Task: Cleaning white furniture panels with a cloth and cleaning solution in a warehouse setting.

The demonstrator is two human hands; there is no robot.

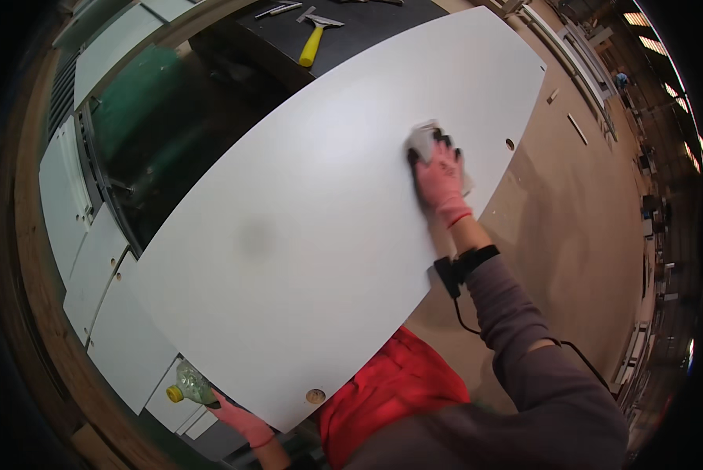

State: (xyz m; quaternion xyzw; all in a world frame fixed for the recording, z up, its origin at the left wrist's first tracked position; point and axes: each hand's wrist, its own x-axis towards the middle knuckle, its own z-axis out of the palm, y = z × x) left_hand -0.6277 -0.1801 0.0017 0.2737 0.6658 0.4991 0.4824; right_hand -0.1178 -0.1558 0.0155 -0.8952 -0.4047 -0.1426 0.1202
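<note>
A large white panel (pixel 312 196) with a few round holes near its edges lies in front of me. My right hand (pixel 441 174), in a pink glove with dark fingertips, presses a light grey cloth (pixel 423 139) onto the panel's right part. Low on the left, my left hand (pixel 238 417), also in a pink glove, grips a clear greenish plastic bottle (pixel 195 385) with a yellow cap. The bottle is tilted, cap toward the left, beside the panel's lower left edge. That edge partly hides the left fingers.
Beyond the panel, a yellow-handled scraper (pixel 312 45) and pen-like tools (pixel 278 9) lie on a dark tabletop (pixel 351 23). More white panels (pixel 124 337) sit at the left by a wooden beam (pixel 34 274). Brown floor (pixel 571 211) with scattered scraps stretches to the right.
</note>
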